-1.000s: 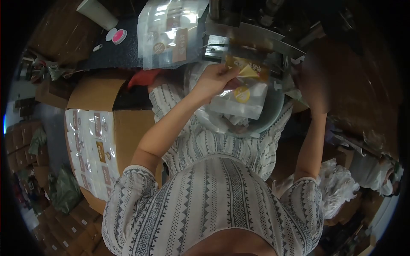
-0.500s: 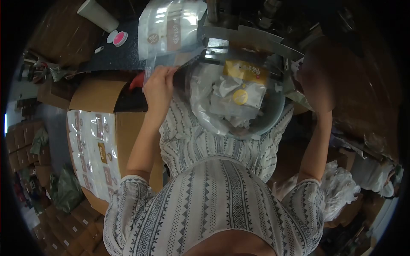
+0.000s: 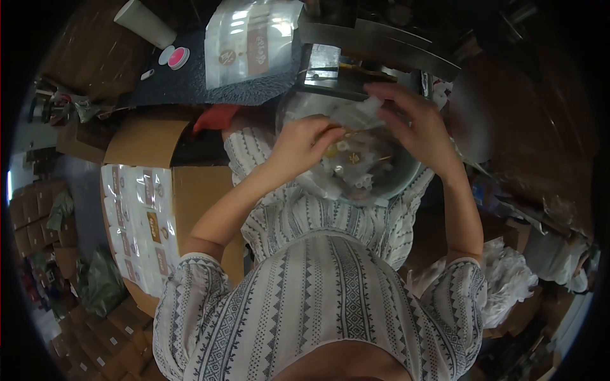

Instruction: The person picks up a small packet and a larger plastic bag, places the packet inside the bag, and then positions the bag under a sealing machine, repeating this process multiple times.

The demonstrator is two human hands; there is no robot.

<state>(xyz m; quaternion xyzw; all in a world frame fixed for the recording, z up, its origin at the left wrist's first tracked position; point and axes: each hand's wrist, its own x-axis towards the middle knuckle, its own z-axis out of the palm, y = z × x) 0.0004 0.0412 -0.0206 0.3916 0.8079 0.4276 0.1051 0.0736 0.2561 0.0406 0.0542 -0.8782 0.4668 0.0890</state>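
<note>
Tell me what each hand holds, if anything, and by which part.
The right hand seems to hold whitish plastic; by which part is unclear. For the left hand, it cannot be told.

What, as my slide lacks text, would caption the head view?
Left hand and right hand over a basin, beside a carton of printed packets.

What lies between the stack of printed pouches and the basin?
In the head view, a bare strip of dark textured mat lies between the lower edge of the stack of printed pouches and the basin.
</note>
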